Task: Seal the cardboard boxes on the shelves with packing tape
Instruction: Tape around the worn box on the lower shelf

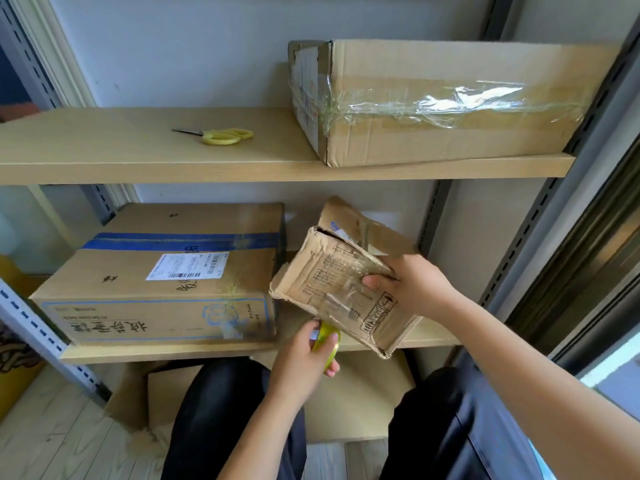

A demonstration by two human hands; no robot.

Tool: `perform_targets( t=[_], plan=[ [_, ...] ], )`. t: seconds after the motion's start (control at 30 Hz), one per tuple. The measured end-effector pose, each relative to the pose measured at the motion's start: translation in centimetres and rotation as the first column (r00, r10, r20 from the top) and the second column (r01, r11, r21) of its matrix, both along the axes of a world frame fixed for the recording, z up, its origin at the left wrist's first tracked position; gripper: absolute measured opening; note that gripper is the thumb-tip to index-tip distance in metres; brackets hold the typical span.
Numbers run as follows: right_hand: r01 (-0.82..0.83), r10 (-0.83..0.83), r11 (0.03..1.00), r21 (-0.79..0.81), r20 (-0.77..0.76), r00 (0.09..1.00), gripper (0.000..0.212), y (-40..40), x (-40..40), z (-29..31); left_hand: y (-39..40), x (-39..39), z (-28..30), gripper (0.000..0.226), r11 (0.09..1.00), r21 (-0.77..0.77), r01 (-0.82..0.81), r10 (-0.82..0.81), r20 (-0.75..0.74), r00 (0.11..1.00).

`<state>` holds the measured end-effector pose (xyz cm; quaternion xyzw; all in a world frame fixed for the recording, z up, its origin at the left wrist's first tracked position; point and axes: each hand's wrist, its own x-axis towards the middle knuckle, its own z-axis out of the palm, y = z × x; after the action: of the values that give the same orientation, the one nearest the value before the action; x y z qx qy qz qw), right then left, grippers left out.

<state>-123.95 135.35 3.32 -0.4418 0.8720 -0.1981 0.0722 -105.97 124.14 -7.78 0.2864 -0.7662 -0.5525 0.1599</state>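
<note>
A small worn cardboard box (332, 285) is tilted in the air in front of the lower shelf (173, 351), one torn flap sticking up at its back. My right hand (412, 282) grips its right edge, thumb on the printed face. Below the box's lower edge my left hand (304, 355) holds a roll of clear tape with a yellow-green core (327, 341), fingers curled round it. Clear tape lies wrinkled across the small box's face. A large box (162, 271) with blue tape and a white label sits on the lower shelf to the left.
On the upper shelf (104, 150) lie yellow-handled scissors (221, 135) and, at the right, a long box wrapped in clear tape (450, 102). Grey slotted uprights stand at both sides. Flat cardboard (353, 403) lies on the floor between my knees.
</note>
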Motion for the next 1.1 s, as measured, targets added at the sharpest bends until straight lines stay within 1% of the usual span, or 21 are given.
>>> perform_targets(
  t=[0.03, 0.13, 0.17, 0.23, 0.27, 0.3, 0.4, 0.43, 0.5, 0.53, 0.57, 0.63, 0.73, 0.8, 0.87, 0.93, 0.97, 1.0, 1.03, 1.07, 1.1],
  plan=[
    [0.006, -0.003, 0.999, -0.050, 0.061, 0.998, 0.023, 0.2, 0.0, 0.7, -0.3, 0.1, 1.0, 0.006, 0.998, -0.062, -0.002, 0.002, -0.001, 1.000],
    [0.089, -0.017, 0.975, -0.202, 0.335, 0.942, 0.027, 1.3, -0.1, 2.5, -0.9, 0.5, 4.3, 0.011, 0.967, -0.252, -0.024, 0.015, -0.036, 0.999],
    [0.123, -0.013, 0.965, -0.231, 0.427, 0.904, 0.027, 1.8, -0.2, 2.9, -1.1, 0.7, 5.3, 0.018, 0.933, -0.358, -0.044, 0.027, -0.052, 0.998],
    [0.157, 0.024, 0.952, -0.261, 0.577, 0.816, 0.031, 2.8, -0.3, 2.9, -1.6, 1.2, 6.9, 0.029, 0.802, -0.592, -0.079, 0.015, -0.113, 0.993],
    [0.178, 0.052, 0.943, -0.281, 0.654, 0.755, 0.036, 3.3, -0.2, 2.7, -1.8, 1.5, 7.5, 0.031, 0.744, -0.663, -0.078, -0.030, -0.150, 0.988],
    [0.211, 0.086, 0.929, -0.304, 0.731, 0.677, 0.042, 3.9, -0.2, 2.2, -1.9, 1.9, 8.0, 0.032, 0.715, -0.697, -0.055, -0.090, -0.170, 0.981],
    [0.362, 0.174, 0.869, -0.338, 0.892, 0.416, 0.049, 5.4, -0.4, -0.1, -2.2, 3.4, 8.8, 0.044, 0.673, -0.739, 0.033, -0.269, -0.203, 0.942],
    [0.411, 0.191, 0.849, -0.331, 0.918, 0.347, 0.051, 5.9, -0.4, -1.1, -2.0, 3.7, 9.3, 0.042, 0.682, -0.730, 0.046, -0.309, -0.231, 0.923],
    [0.492, 0.197, 0.816, -0.303, 0.946, 0.256, 0.063, 6.4, -0.7, -2.8, -1.5, 3.0, 10.4, 0.033, 0.756, -0.646, 0.110, -0.375, -0.288, 0.881],
    [0.524, 0.205, 0.800, -0.291, 0.954, 0.216, 0.072, 6.5, -1.0, -3.7, -1.2, 2.0, 10.8, 0.030, 0.797, -0.586, 0.144, -0.387, -0.314, 0.867],
    [0.564, 0.209, 0.779, -0.275, 0.961, 0.180, 0.076, 6.5, -1.4, -4.4, -0.9, 0.8, 11.3, 0.029, 0.839, -0.517, 0.170, -0.382, -0.337, 0.861],
    [0.644, 0.196, 0.730, -0.228, 0.973, 0.121, 0.066, 6.4, -2.5, -5.3, -0.7, -2.2, 12.5, 0.034, 0.903, -0.391, 0.179, -0.327, -0.352, 0.877],
    [0.701, 0.124, 0.694, -0.162, 0.987, 0.105, 0.053, 6.3, -4.6, -6.2, -0.5, -7.4, 14.2, 0.044, 0.931, -0.308, 0.197, -0.300, -0.332, 0.894],
    [0.735, 0.067, 0.669, -0.113, 0.994, 0.092, 0.046, 5.9, -5.8, -6.9, -0.5, -10.8, 14.5, 0.048, 0.954, -0.198, 0.223, -0.280, -0.338, 0.899],
    [0.773, -0.140, 0.633, -0.032, 0.978, 0.154, 0.034, 5.0, -7.2, -7.3, -0.8, -14.0, 13.8, 0.048, 0.955, -0.144, 0.261, -0.292, -0.280, 0.915],
    [0.801, -0.386, 0.598, 0.026, 0.885, 0.259, 0.028, 4.1, -8.4, -7.2, -1.4, -16.9, 11.9, 0.046, 0.930, -0.165, 0.328, -0.346, -0.089, 0.934],
    [0.812, -0.442, 0.584, 0.009, 0.842, 0.308, 0.030, 3.6, -9.0, -7.0, -1.6, -17.9, 10.8, 0.052, 0.922, -0.167, 0.348, -0.350, 0.016, 0.936],
    [0.826, -0.426, 0.563, -0.034, 0.844, 0.325, 0.035, 3.0, -9.5, -6.8, -1.7, -18.7, 10.0, 0.060, 0.927, -0.152, 0.341, -0.334, 0.072, 0.940],
    [0.824, -0.397, 0.563, -0.068, 0.852, 0.342, 0.042, 2.5, -9.8, -6.5, -2.1, -19.7, 9.3, 0.065, 0.941, -0.121, 0.316, -0.309, 0.080, 0.948],
    [0.809, -0.410, 0.584, -0.069, 0.835, 0.367, 0.047, 2.0, -10.0, -6.5, -2.4, -20.3, 8.9, 0.067, 0.953, -0.088, 0.291, -0.288, 0.045, 0.957],
    [0.777, -0.445, 0.628, -0.046, 0.797, 0.407, 0.049, 1.6, -9.8, -6.3, -2.8, -20.7, 8.7, 0.066, 0.961, -0.056, 0.271, -0.271, 0.010, 0.963]
  ],
)
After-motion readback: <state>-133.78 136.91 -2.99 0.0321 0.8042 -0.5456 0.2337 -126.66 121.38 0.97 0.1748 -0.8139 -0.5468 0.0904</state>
